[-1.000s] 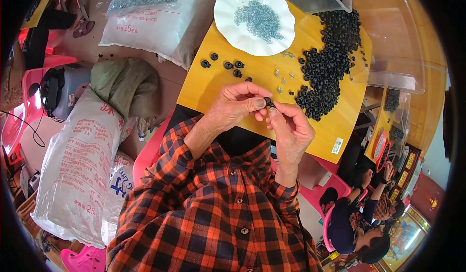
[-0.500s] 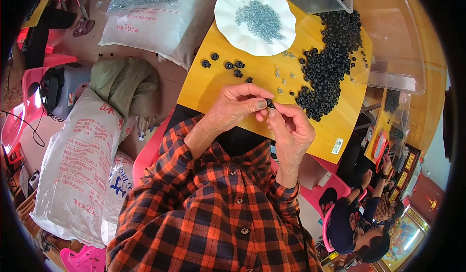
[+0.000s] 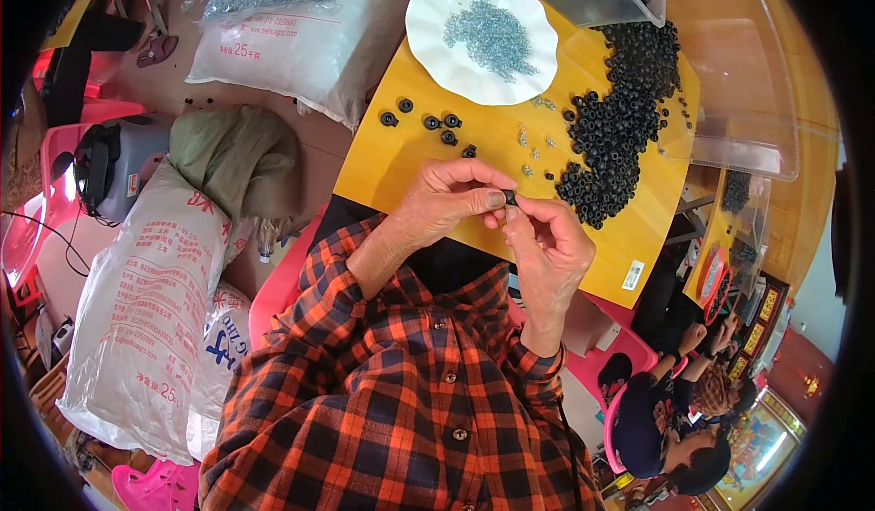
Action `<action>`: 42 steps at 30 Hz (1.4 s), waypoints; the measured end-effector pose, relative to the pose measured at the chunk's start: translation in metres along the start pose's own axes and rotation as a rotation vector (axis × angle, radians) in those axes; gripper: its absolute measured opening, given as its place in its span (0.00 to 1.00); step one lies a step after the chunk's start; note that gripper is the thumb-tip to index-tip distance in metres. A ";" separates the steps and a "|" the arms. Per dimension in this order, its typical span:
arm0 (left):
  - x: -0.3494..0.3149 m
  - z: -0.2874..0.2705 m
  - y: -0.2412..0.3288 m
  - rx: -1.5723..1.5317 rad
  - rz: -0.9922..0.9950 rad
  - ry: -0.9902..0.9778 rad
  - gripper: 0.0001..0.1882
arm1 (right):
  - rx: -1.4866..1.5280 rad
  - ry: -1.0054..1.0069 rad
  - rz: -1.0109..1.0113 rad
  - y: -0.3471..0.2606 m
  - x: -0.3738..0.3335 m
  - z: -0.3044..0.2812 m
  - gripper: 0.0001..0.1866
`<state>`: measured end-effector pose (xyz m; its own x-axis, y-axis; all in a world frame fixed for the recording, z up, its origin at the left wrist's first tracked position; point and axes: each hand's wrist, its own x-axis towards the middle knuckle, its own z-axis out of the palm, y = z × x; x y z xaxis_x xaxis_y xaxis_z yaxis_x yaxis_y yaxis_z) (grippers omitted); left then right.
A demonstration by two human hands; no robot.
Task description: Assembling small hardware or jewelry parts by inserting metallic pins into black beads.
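Pinching sm. black ring part (image 3: 509, 198), both hands.

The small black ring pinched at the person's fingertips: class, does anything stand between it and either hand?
Nothing visible does. The small black ring is already pinched between the fingertips of the left hand and the right hand, held above the yellow wooden board, apart from the pile of black rings and the white scalloped plate.
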<state>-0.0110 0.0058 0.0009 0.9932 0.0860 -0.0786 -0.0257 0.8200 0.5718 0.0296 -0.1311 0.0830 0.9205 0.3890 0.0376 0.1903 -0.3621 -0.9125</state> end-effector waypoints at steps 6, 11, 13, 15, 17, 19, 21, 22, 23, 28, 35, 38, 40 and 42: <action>-0.001 -0.001 0.000 0.036 -0.003 -0.007 0.08 | -0.042 -0.041 0.013 -0.004 0.002 -0.006 0.06; -0.002 -0.002 0.001 0.056 -0.008 -0.030 0.08 | 0.115 -0.164 0.150 -0.004 0.006 -0.017 0.05; -0.003 -0.002 0.001 0.075 -0.007 -0.060 0.08 | 0.170 -0.176 0.186 0.000 0.008 -0.019 0.05; -0.003 -0.001 0.003 0.073 -0.016 -0.061 0.08 | 0.224 -0.190 0.223 0.001 0.009 -0.019 0.06; -0.003 -0.001 0.003 0.073 -0.026 -0.064 0.08 | 0.277 -0.215 0.283 0.000 0.011 -0.021 0.06; -0.002 0.000 0.003 0.114 -0.017 -0.090 0.08 | 0.314 -0.223 0.320 0.001 0.013 -0.025 0.06; -0.002 -0.001 0.003 0.126 -0.025 -0.087 0.08 | 0.348 -0.236 0.359 0.002 0.014 -0.025 0.06; -0.002 -0.001 0.003 0.139 -0.034 -0.085 0.08 | 0.329 -0.235 0.386 0.001 0.015 -0.025 0.06; -0.002 -0.001 0.003 0.139 -0.034 -0.084 0.08 | 0.309 -0.235 0.414 0.000 0.016 -0.025 0.05; -0.003 -0.004 0.000 0.148 0.001 -0.100 0.08 | 0.323 -0.253 0.466 0.001 0.019 -0.026 0.05; -0.004 -0.002 0.001 0.167 -0.007 -0.108 0.08 | 0.316 -0.239 0.498 0.001 0.019 -0.026 0.05; -0.003 -0.001 0.000 0.183 -0.008 -0.109 0.08 | 0.303 -0.264 0.489 0.008 0.021 -0.028 0.05; -0.003 0.000 0.002 0.193 -0.015 -0.096 0.08 | 0.276 -0.245 0.498 0.006 0.024 -0.025 0.05; -0.004 -0.001 0.000 0.247 0.011 -0.100 0.08 | 0.251 -0.233 0.502 0.007 0.023 -0.023 0.05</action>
<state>-0.0146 0.0065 0.0005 0.9996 0.0273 0.0030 -0.0201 0.6552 0.7552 0.0603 -0.1441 0.0874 0.7726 0.4076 -0.4867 -0.3606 -0.3492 -0.8649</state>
